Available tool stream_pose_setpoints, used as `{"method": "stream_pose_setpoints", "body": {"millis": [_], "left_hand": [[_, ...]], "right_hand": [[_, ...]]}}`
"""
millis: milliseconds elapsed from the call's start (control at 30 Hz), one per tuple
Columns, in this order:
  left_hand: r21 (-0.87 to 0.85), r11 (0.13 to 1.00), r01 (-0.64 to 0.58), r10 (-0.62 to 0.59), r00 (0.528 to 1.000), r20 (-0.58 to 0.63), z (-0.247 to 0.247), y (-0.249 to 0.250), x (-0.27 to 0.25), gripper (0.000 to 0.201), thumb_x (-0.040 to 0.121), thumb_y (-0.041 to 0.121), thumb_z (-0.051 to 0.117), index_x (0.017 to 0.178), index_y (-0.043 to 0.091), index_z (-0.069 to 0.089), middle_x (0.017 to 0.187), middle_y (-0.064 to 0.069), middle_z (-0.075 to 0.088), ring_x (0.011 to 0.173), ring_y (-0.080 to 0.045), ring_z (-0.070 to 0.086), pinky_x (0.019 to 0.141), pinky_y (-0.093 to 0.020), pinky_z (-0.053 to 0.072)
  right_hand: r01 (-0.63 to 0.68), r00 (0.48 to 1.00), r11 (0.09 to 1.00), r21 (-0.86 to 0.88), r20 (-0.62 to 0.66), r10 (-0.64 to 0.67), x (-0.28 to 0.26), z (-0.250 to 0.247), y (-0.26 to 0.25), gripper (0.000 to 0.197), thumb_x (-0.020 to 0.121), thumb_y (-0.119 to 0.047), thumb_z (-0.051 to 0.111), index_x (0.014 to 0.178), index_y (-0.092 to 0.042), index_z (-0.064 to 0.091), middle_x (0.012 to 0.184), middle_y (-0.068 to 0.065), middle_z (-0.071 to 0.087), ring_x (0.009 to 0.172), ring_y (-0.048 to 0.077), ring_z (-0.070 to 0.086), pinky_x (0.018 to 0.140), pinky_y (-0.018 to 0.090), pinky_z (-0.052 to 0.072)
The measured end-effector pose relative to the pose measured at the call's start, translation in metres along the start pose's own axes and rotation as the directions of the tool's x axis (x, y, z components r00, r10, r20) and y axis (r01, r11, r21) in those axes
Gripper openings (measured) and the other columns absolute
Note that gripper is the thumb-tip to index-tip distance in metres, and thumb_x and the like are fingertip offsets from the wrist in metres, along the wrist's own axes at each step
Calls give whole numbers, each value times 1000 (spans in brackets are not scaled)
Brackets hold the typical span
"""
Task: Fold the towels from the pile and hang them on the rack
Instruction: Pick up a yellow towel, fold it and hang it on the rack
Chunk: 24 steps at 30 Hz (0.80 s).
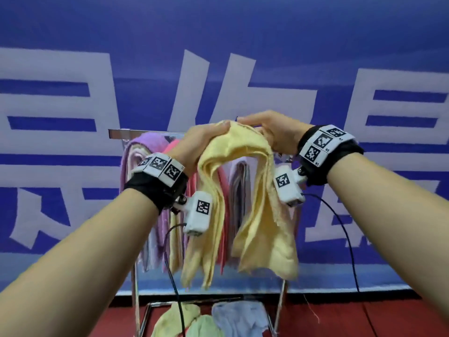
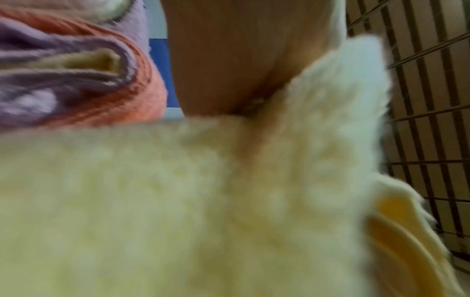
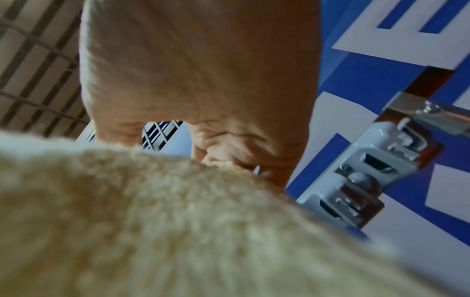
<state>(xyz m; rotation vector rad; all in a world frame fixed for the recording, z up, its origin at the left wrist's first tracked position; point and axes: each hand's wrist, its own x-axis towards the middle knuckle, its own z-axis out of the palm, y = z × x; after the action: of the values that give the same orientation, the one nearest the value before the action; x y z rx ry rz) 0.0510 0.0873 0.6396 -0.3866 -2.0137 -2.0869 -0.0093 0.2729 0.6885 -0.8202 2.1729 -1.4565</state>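
A yellow towel (image 1: pixel 243 152) hangs folded over in two long halves in front of the metal rack (image 1: pixel 121 133), its fold level with the top bar. My left hand (image 1: pixel 206 139) grips the left side of that fold. My right hand (image 1: pixel 269 132) pinches the right side, fingers on top. In the left wrist view the palm (image 2: pixel 229 60) is buried in blurred yellow towel (image 2: pixel 152 201). From the right wrist the hand (image 3: pixel 203 70) closes on the yellow towel (image 3: pixel 152 221) beside a rack bracket (image 3: pixel 368 170). Whether the towel touches the bar is hidden.
A purple towel (image 1: pixel 145 147) and a pink towel (image 1: pixel 223 190) hang on the rack's left part. Under the rack lies the pile (image 1: pixel 218 319) of yellow, green and pale blue towels. A blue banner wall (image 1: pixel 243 45) stands close behind. Wrist cables (image 1: pixel 170 263) dangle.
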Motion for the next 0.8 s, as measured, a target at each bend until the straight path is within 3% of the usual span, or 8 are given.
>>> {"method": "stream_pose_setpoints", "body": {"millis": [100, 167, 233, 333, 433, 567, 700, 800], "left_hand": [[45, 996, -71, 79, 976, -201, -2, 4, 21, 62, 77, 44, 73, 120, 0, 68, 119, -24, 69, 116, -40, 64, 106, -58, 46], [165, 985, -57, 108, 940, -323, -2, 5, 31, 57, 69, 45, 74, 105, 1, 74, 104, -19, 75, 102, -34, 71, 97, -55, 53], [245, 970, -4, 95, 927, -364, 1, 4, 35, 46, 71, 42, 71, 97, 3, 75, 96, -15, 76, 94, -30, 73, 94, -52, 56], [350, 933, 86, 78, 900, -429, -4, -2, 46, 27, 87, 33, 71, 86, 6, 72, 94, -12, 74, 93, -29, 71, 94, -46, 56], [447, 878, 172, 65, 882, -468, -13, -7, 59, 35, 91, 33, 68, 102, 0, 71, 98, -10, 71, 94, -27, 68, 86, -36, 55], [775, 566, 282, 126, 899, -419, -6, -7, 71, 25, 91, 29, 62, 85, 5, 64, 72, -4, 56, 73, -25, 54, 54, -29, 37], [895, 331, 300, 187, 908, -374, 2, -9, 79, 17, 87, 14, 54, 72, 7, 51, 70, -8, 50, 63, -26, 48, 51, -29, 33], [933, 204, 298, 170, 927, -333, 4, -14, 80, 12, 88, 14, 54, 91, 9, 43, 76, -6, 48, 70, -27, 48, 60, -34, 37]], "right_hand": [[28, 1000, 994, 107, -18, -26, 11, 0, 6, 31, 101, -40, 54, 88, -15, 66, 56, -3, 63, 43, 12, 56, 46, 23, 43], [10, 999, 991, 133, -40, -5, 25, -3, 13, 34, 96, -40, 64, 109, -11, 73, 89, 5, 72, 71, 25, 64, 62, 29, 50], [1, 997, 985, 171, -71, 11, 38, -12, 21, 45, 89, -36, 72, 125, -9, 69, 113, 11, 65, 92, 30, 60, 78, 38, 49], [29, 991, 982, 188, -133, -3, 48, -21, 30, 38, 72, -31, 89, 98, -8, 73, 94, 10, 61, 79, 18, 58, 73, 31, 47], [26, 961, 999, -47, -274, -38, 49, -30, 47, 22, 86, -29, 82, 89, -8, 74, 75, 3, 73, 62, 11, 67, 59, 22, 53], [-4, 927, 962, -274, -363, -99, 56, -38, 64, 23, 84, -38, 83, 96, -19, 78, 97, 3, 76, 86, 17, 71, 81, 35, 58], [-38, 860, 878, -476, -464, -214, 67, -36, 63, 22, 81, -42, 83, 88, -25, 72, 101, -3, 72, 101, 17, 67, 95, 37, 55], [-107, 828, 719, -687, -462, -317, 71, -36, 57, 20, 84, -43, 78, 87, -31, 63, 110, 1, 70, 108, 23, 64, 94, 40, 52]]}}
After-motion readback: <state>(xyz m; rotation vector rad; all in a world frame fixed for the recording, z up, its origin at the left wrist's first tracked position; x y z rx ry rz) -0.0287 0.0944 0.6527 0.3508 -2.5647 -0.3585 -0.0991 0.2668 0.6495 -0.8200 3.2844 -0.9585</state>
